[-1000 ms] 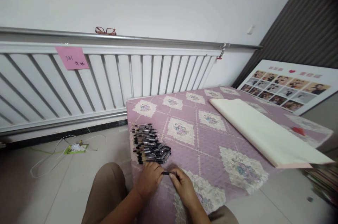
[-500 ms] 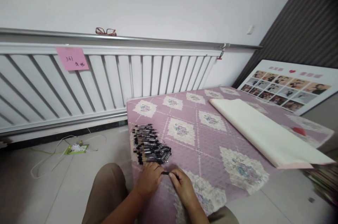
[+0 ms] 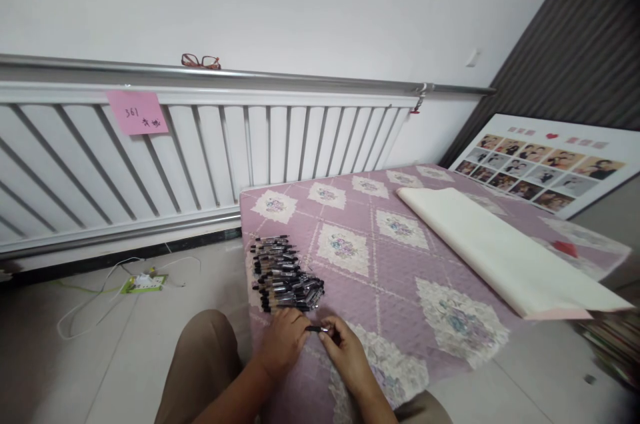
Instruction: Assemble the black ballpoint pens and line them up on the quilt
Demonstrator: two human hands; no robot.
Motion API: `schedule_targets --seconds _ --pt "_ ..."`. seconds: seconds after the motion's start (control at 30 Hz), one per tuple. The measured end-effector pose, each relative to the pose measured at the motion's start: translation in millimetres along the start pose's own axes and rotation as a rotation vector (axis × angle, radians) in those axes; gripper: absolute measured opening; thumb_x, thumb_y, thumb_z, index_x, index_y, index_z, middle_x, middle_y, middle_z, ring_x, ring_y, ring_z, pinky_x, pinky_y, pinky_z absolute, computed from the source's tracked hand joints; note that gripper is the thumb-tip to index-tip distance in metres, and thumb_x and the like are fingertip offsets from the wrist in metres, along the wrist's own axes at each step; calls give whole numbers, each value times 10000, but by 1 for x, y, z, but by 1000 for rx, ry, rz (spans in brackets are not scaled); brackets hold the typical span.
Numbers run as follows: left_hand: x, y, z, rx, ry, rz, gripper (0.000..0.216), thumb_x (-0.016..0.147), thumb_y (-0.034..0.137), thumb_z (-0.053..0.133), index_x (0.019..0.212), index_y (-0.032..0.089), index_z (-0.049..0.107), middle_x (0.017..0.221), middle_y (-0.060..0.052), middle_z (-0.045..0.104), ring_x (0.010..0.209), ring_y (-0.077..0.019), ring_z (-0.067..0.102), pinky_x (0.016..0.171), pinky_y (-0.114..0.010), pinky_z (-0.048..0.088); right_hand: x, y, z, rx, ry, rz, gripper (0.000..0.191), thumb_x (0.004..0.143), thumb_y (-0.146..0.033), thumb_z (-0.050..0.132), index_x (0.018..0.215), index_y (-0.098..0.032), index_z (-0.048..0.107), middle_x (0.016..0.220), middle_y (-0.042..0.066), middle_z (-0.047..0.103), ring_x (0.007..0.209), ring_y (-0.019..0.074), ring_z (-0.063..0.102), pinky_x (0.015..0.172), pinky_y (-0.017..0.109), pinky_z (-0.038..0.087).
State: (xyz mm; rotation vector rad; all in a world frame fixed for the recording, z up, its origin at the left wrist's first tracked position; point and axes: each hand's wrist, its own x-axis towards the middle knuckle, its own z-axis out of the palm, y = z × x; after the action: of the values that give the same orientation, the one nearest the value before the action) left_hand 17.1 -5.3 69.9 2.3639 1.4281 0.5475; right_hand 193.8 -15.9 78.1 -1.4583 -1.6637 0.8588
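Observation:
A black pen (image 3: 315,329) lies level between my two hands, close above the near left corner of the cloth-covered table. My left hand (image 3: 286,339) is closed round its left end. The fingertips of my right hand (image 3: 346,349) pinch the other end, where a small bright, silvery part shows. Just beyond my left hand, a pile of pens (image 3: 285,277) with black ends and clear barrels lies on the purple cloth (image 3: 345,304). My fingers hide much of the held pen.
A folded cream sheet (image 3: 490,251) lies across the right side of the table. A photo board (image 3: 540,161) leans behind it. Along the wall runs a white radiator (image 3: 280,144) with glasses (image 3: 201,61) on its pipe. A power strip (image 3: 145,283) with cables is on the floor at left.
The fingers of my right hand have shifted at the pen's right end, and a bright part now shows there. My left hand stays in place.

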Motion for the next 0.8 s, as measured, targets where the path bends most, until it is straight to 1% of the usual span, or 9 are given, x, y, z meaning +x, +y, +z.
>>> schedule_targets --seconds 0.13,0.27,0.33,0.47,0.53,0.6,0.67,0.73,0.8 --pt "0 1 -1 10 -6 -16 155 902 259 469 985 231 597 973 -11 581 948 -172 493 863 -315 362 0 -1 0 -38 -37 -32 194 806 -344 511 724 -202 614 720 12 609 706 173 568 667 262 433" --pt "0 2 -3 9 -13 -7 164 901 245 461 993 230 596 979 -17 580 949 -174 493 860 -317 363 0 0 1 -36 17 -17 144 767 -311 555 831 -211 637 725 2 614 687 171 563 658 264 436" --pt "0 1 -2 9 -16 0 165 902 245 456 990 228 595 981 -21 582 949 -179 493 859 -325 362 0 0 1 -25 13 -25 135 761 -301 563 833 -214 636 728 2 614 684 170 561 653 261 437" --pt "0 -1 2 9 -3 1 161 901 250 459 983 225 595 979 -23 587 945 -184 494 855 -329 364 0 1 1 -46 3 -40 210 803 -343 526 659 -206 595 681 9 596 676 171 554 637 258 431" --pt "0 -2 4 3 4 1 149 895 245 472 976 224 595 976 -18 587 939 -181 495 854 -324 367 1 1 1 -45 18 -29 186 806 -343 528 712 -206 612 691 8 598 683 171 560 643 258 433" --pt "0 -2 3 -4 11 7 142 890 237 480 977 225 591 973 -14 584 934 -179 496 853 -322 368 1 1 1 -21 28 -20 147 790 -320 549 843 -208 628 727 5 608 699 171 571 663 259 440" --pt "0 -1 2 -7 21 14 141 891 237 478 977 225 589 971 -14 582 934 -180 495 853 -324 367 0 0 1 -1 13 -29 148 784 -307 554 870 -208 623 745 5 613 711 172 576 676 259 443" --pt "0 -1 1 -9 23 21 139 896 242 474 973 225 588 967 -13 582 935 -179 496 855 -324 366 0 0 1 -11 -7 -41 147 804 -323 531 764 -206 611 728 10 612 712 174 575 670 260 439" --pt "0 0 2 -9 28 17 135 898 243 475 972 228 586 968 -9 583 936 -177 496 855 -321 365 0 0 1 -44 -4 -39 222 826 -350 502 683 -204 589 702 15 607 699 177 571 655 263 433"
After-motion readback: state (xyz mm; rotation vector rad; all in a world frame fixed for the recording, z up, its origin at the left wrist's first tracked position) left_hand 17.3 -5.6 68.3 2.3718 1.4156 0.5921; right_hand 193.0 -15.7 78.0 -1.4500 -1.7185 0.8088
